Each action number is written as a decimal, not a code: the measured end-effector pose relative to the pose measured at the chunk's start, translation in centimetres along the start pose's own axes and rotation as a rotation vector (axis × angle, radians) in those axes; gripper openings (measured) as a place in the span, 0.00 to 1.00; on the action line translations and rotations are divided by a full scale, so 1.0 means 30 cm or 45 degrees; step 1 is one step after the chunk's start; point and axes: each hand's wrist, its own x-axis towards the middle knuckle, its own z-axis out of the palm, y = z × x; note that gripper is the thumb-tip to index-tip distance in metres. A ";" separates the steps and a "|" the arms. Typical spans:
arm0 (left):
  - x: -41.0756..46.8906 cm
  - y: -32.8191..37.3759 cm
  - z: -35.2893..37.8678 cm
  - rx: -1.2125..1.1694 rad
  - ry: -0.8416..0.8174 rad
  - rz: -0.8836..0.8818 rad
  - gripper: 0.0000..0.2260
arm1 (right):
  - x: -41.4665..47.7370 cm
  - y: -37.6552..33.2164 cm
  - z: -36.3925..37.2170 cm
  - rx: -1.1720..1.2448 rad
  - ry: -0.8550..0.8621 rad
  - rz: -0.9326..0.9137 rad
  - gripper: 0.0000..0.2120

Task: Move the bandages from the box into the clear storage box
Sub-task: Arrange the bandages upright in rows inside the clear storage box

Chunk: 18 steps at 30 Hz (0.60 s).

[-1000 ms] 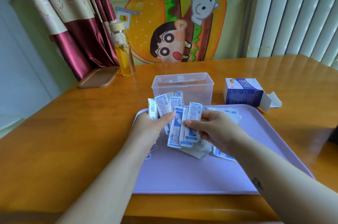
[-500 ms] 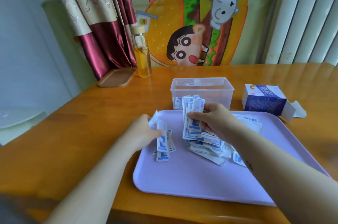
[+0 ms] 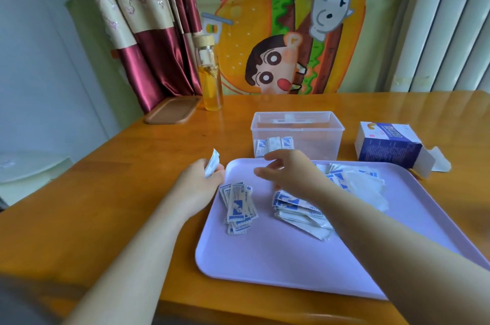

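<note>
- The tray [image 3: 265, 266] lies on the table [image 3: 106, 205], by its near edge.
- Just behind the tray stands the clear storage box [image 3: 318, 136], with upright bandages [image 3: 273, 144] inside.
- Behind the tray's right rear corner lies the bandage box [image 3: 387, 148].
- On the tray lie a left pile [image 3: 238, 205] and a right pile [image 3: 299, 212].
- Well behind the tray, to the left, stands a bottle [image 3: 210, 78], with a wooden board [image 3: 172, 110] to its left.
- At the tray's left rear corner, the left hand [image 3: 201, 181] holds a single bandage [image 3: 212, 166].

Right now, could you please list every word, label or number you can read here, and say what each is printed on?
No text is legible.
bandage box: white lettering on blue, too blurred.
bandages on the tray: blue print, too small.
poster: cartoon pictures only, no lettering seen.
</note>
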 end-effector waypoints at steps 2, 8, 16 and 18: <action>-0.013 0.031 0.018 -0.414 -0.065 -0.117 0.08 | -0.025 0.007 -0.049 -0.070 0.045 -0.118 0.23; -0.101 0.161 0.110 -1.294 -0.577 -0.381 0.07 | -0.152 -0.006 -0.090 -0.162 -0.080 -0.530 0.39; -0.157 0.220 0.149 -1.030 -0.887 -0.283 0.06 | -0.163 0.023 -0.156 0.124 0.026 -0.431 0.09; -0.158 0.230 0.144 -0.943 -0.844 -0.236 0.07 | -0.160 0.016 -0.171 0.112 0.082 -0.458 0.08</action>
